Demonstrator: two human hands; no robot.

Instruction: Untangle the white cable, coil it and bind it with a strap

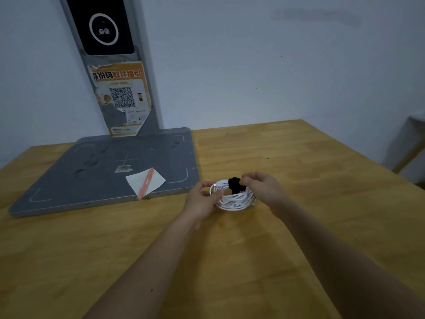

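1. Here, the binding step is judged to be in hand: one white cable (pixel 232 199) is already wound into a neat coil and is held just above the wooden table (pixel 299 169), near its middle.
2. One black strap (pixel 235 184) is wrapped over the far side of the coil.
3. The coil's left edge is gripped by the left hand (pixel 203 199), fingers curled around the strands.
4. The strap's end is pinched by the right hand (pixel 259 187), fingertips closed on it.
5. Next, the strap probably needs to be pulled snug and pressed closed while the coil is kept steady.
6. Counted nearby: one grey scanner base plate (pixel 96 171), one white paper slip (pixel 147 181), one orange pen (pixel 145 183) lying across it.
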